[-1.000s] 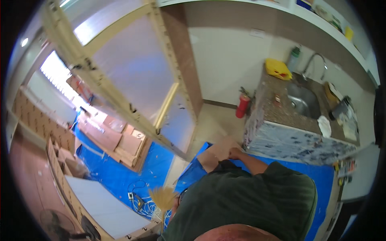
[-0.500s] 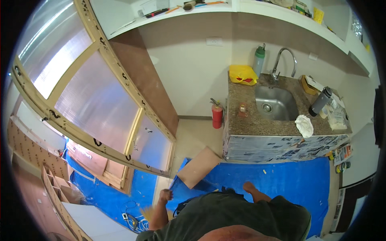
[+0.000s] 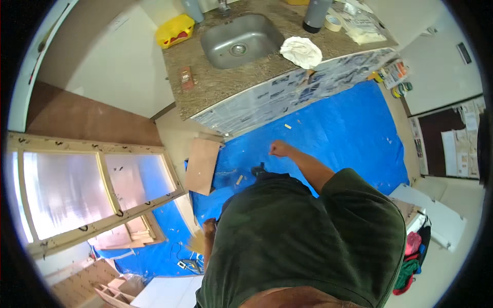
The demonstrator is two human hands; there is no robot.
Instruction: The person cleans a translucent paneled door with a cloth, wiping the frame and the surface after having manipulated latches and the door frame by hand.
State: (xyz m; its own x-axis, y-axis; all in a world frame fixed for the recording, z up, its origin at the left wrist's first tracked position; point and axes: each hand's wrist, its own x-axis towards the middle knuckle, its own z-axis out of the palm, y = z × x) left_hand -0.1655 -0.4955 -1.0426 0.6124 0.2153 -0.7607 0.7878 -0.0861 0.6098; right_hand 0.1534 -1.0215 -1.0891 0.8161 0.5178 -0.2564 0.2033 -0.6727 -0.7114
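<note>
My right hand (image 3: 280,148) hangs in front of me over the blue sheet (image 3: 354,138), fingers curled closed, with nothing visible in it. My left hand (image 3: 209,226) is low at my left side, against my dark green shirt (image 3: 308,236). Its fingers look curled, and my body partly hides them; whether they hold anything cannot be seen. Straw-coloured broom bristles (image 3: 195,241) show beside my left forearm; the broom's handle is hidden. Ahead on the left, nearest that hand, a brown board (image 3: 202,166) lies tilted over something blue.
A stone counter (image 3: 226,87) with a steel sink (image 3: 241,43) runs ahead. It carries a yellow bag (image 3: 175,31), a white cloth (image 3: 301,52) and a grey bottle (image 3: 316,15). A framed translucent panel (image 3: 64,190) stands left. A power tool (image 3: 190,265) and cords lie on the floor.
My view has tilted down and turned right, bringing the counter to the upper left. My right hand has moved out forward from my body. My left hand remains low at my side.
</note>
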